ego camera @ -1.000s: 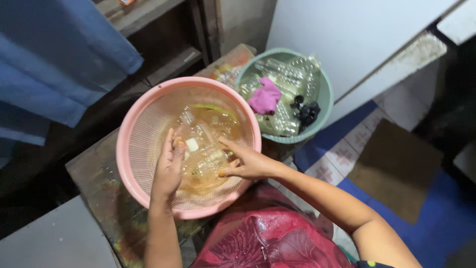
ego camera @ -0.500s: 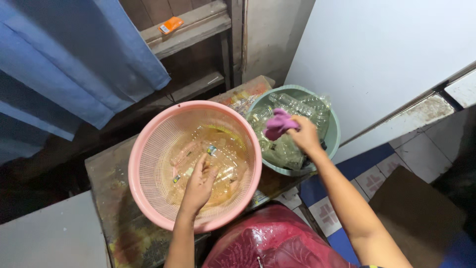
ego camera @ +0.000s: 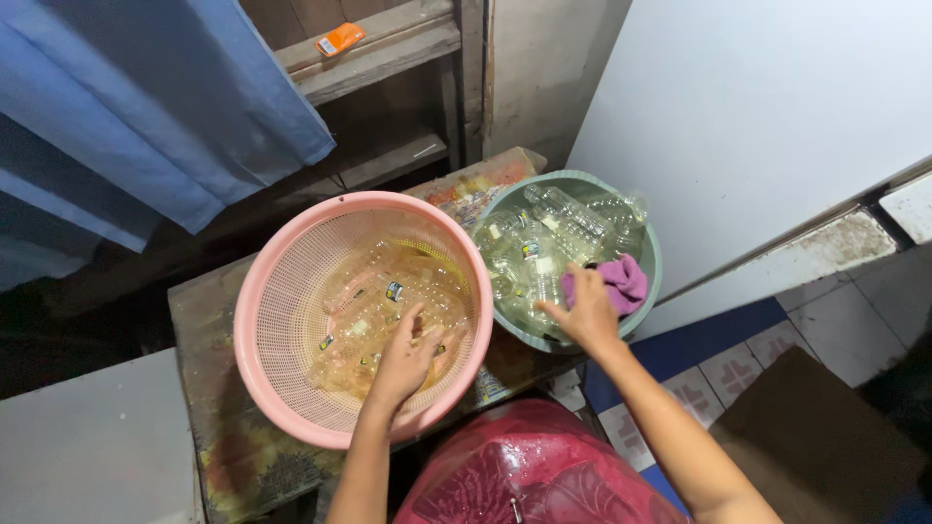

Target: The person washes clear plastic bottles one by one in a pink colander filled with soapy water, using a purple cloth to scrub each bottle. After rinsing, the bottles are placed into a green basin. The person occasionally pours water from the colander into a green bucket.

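R hand (ego camera: 585, 312) now lower in green basin (ego camera: 649, 254); 2 tubs.

The pink basket (ego camera: 282, 301) was matt plastic mesh, the bottles (ego camera: 553, 218) in the green basin (ego camera: 649, 254) were clear glossy plastic (wet-looking), the purple cloth (ego camera: 621, 281) looked soft, and the bench (ego camera: 209, 388) was rough, stained wood.

My left hand (ego camera: 403, 361) reaches forward and down, palm down, fingers curled loosely (the tips are hidden from me). My right hand (ego camera: 582, 315) stretches out further to the right, forearm bare, fingers bent as if gripping.
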`<action>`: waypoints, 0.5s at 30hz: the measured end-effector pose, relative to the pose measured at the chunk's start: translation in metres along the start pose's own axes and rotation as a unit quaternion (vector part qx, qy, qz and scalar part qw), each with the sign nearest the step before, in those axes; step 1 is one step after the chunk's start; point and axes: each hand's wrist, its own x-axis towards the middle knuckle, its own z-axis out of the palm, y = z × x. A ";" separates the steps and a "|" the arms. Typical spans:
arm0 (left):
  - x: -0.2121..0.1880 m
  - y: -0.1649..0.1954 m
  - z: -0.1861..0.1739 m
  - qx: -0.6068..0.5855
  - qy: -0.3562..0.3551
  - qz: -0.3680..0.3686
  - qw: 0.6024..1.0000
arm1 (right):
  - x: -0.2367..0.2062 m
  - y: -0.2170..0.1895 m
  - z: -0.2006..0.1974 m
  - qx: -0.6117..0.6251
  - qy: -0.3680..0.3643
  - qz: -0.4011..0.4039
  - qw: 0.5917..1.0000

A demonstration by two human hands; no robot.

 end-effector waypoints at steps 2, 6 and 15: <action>0.000 0.005 0.003 0.044 0.013 0.014 0.999 | -0.001 -0.005 0.014 0.013 -0.040 0.018 0.999; -0.009 0.017 0.002 0.192 0.047 0.106 0.975 | 0.010 0.007 0.026 0.141 -0.052 0.074 0.986; 0.021 0.005 0.054 0.472 0.068 0.262 0.839 | 0.029 0.009 -0.042 0.337 -0.012 0.109 0.935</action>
